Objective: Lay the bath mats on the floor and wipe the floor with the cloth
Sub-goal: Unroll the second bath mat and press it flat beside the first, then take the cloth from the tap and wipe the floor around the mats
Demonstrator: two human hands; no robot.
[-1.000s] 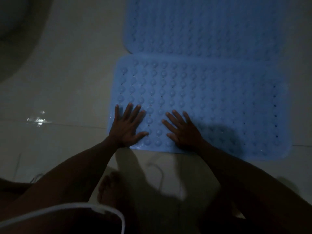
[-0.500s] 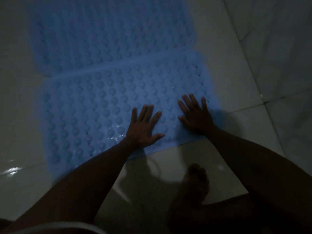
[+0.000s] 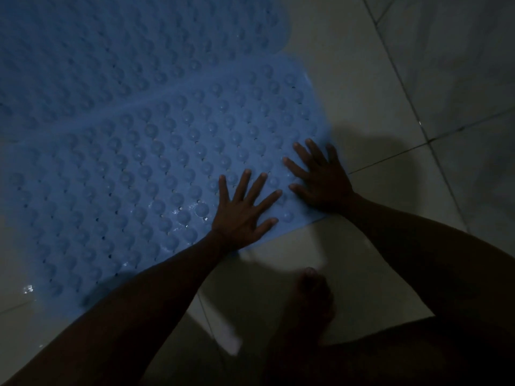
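Two blue bath mats with round bumps lie flat on the pale tiled floor, edge to edge. The near mat [image 3: 156, 174] fills the middle and left of the view, and the far mat [image 3: 125, 43] lies beyond it at the top left. My left hand [image 3: 242, 210] presses flat on the near mat close to its front edge, fingers spread. My right hand [image 3: 320, 176] presses flat on the near mat's right front corner, fingers spread too. No cloth is in view.
The glossy tiled floor [image 3: 418, 79] stretches to the right, with dark grout lines. My bare foot [image 3: 309, 296] stands on the floor just in front of the mat. The scene is dim, and a few wet glints show on the mat.
Both hands have slid rightward along the near mat's front edge to its right corner. The view has swung right, so the mats now sit further left.
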